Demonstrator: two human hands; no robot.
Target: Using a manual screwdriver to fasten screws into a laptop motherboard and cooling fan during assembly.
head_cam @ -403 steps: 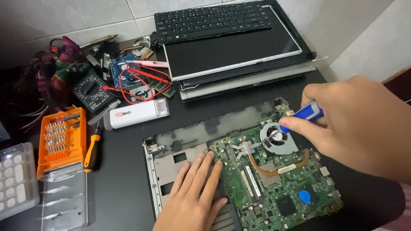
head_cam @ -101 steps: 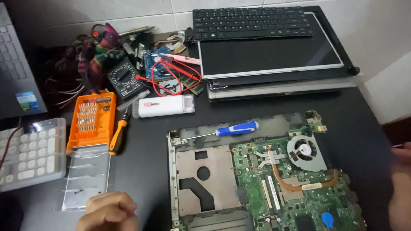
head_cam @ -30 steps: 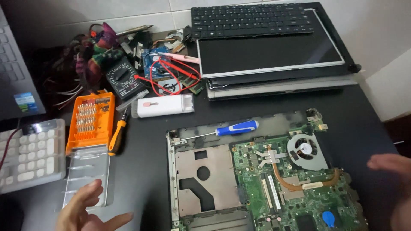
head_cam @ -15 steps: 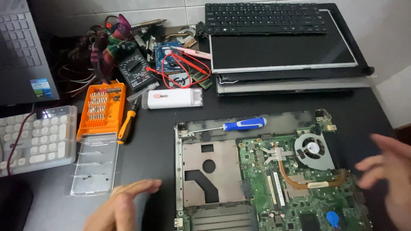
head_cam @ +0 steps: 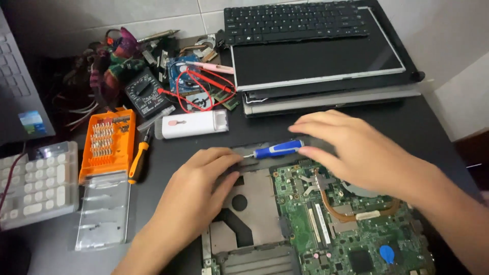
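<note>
Now right hand (head_cam: 356, 147) open, fingertips touching blue screwdriver (head_cam: 277, 149); left hand (head_cam: 201, 183) flat, empty, just beside.

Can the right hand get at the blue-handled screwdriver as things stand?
Probably yes: the right hand hovers right over the blue-handled screwdriver, fingertips at its handle, nothing between them; the left hand rests beside its tip.

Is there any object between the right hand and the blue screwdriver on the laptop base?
Nothing visible lies between them. The right hand has its fingertips at the handle of the blue screwdriver, which lies on the laptop base. The left hand rests beside its tip.
</note>
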